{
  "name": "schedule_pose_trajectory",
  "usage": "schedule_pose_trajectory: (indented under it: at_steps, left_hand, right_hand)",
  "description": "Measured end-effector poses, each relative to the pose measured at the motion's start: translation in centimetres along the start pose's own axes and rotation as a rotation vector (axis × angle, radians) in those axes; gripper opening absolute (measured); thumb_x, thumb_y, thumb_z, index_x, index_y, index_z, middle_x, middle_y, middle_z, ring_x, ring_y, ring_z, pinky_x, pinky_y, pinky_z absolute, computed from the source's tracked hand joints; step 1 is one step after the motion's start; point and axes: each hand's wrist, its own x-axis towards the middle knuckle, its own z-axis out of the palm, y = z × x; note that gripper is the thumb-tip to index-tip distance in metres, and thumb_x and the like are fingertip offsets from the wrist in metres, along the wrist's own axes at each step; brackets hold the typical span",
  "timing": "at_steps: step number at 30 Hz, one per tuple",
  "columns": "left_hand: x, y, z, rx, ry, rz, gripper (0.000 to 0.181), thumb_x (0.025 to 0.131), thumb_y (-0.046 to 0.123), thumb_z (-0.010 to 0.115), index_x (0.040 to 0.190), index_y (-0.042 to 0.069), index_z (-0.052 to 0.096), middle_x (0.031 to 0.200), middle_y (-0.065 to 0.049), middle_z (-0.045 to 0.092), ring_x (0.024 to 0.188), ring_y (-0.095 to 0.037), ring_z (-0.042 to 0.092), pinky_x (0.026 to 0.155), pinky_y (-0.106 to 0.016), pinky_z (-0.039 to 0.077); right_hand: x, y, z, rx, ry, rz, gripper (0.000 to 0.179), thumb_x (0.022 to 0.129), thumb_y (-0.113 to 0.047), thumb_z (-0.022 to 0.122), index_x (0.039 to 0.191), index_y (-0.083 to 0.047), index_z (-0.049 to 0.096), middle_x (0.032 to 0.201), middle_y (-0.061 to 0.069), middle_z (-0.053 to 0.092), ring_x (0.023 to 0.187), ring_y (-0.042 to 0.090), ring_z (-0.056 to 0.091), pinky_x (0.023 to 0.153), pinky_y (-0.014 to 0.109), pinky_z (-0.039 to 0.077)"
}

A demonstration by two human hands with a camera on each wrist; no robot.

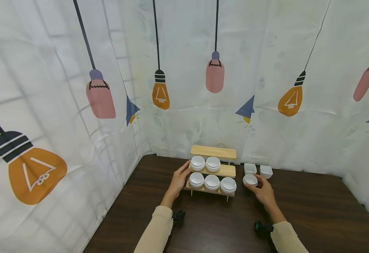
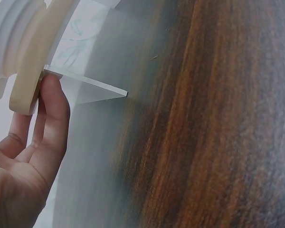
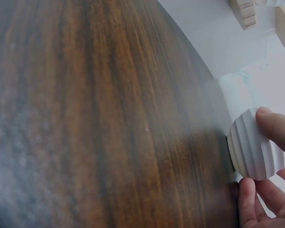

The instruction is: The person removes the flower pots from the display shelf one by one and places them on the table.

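A three-tier wooden display stand (image 1: 214,152) with clear supports stands at the middle of the table's far side. Two round white bowls (image 1: 198,162) sit on its middle tier, and three more round bowls (image 1: 211,182) line the lowest one. My left hand (image 1: 176,182) grips the stand's left end; in the left wrist view a finger lies under a shelf (image 2: 26,80), beside a clear support (image 2: 92,84). My right hand (image 1: 264,192) pinches a ribbed round bowl (image 3: 251,147) between thumb and fingers, to the right of the stand, low over the table.
Two square white bowls (image 1: 250,168) stand behind my right hand, near the far edge of the dark wooden table (image 1: 209,225). A white curtain (image 1: 184,130) printed with lamps hangs right behind the table and along its left side.
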Motion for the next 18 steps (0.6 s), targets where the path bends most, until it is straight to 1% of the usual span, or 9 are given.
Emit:
schedule_pose_trajectory:
  at_steps: [3,6,9,13,18]
  left_hand:
    - [-0.1,0.5,-0.1,0.000,-0.018,-0.009,0.052,0.107,0.033,0.054,0.158,0.027,0.043,0.102,-0.007,0.069,0.073,-0.014,0.066,0.056,-0.042,0.056]
    - [-0.3,1.0,-0.2,0.009,-0.032,-0.014,0.051,0.108,0.028,0.053,0.158,0.024,0.042,0.103,-0.011,0.070,0.074,-0.016,0.067,0.058,-0.045,0.057]
    - [-0.3,1.0,-0.2,0.012,-0.033,-0.010,0.052,0.108,0.028,0.052,0.159,0.023,0.041,0.105,-0.015,0.070,0.073,-0.016,0.068,0.058,-0.044,0.057]
    - [-0.1,0.2,-0.1,0.003,-0.017,0.002,0.053,0.108,0.033,0.053,0.159,0.026,0.040,0.107,-0.015,0.069,0.072,-0.013,0.067,0.054,-0.039,0.055]
    - [0.1,-0.3,0.1,-0.003,0.007,0.013,0.050,0.106,0.038,0.055,0.156,0.033,0.045,0.108,-0.012,0.070,0.074,-0.013,0.068,0.053,-0.032,0.055]
  right_hand:
    - [0.1,0.0,0.0,0.000,0.007,0.008,0.073,0.093,-0.033,0.077,0.151,-0.004,0.044,0.145,0.029,0.052,0.128,0.040,0.051,0.102,0.054,0.042]
    - [0.1,0.0,0.0,0.009,0.012,0.019,0.074,0.093,-0.033,0.078,0.151,-0.003,0.043,0.146,0.029,0.050,0.130,0.041,0.050,0.104,0.056,0.041]
    - [0.2,0.0,0.0,0.012,0.013,0.020,0.075,0.092,-0.033,0.078,0.151,-0.002,0.042,0.147,0.030,0.049,0.131,0.042,0.050,0.105,0.057,0.041]
    - [0.2,0.1,0.1,0.009,0.012,0.015,0.075,0.093,-0.032,0.077,0.151,-0.002,0.041,0.147,0.030,0.049,0.131,0.042,0.050,0.104,0.055,0.041]
    - [0.2,0.1,0.1,0.004,0.017,0.011,0.074,0.093,-0.032,0.077,0.151,-0.004,0.042,0.146,0.029,0.050,0.130,0.040,0.051,0.099,0.049,0.043]
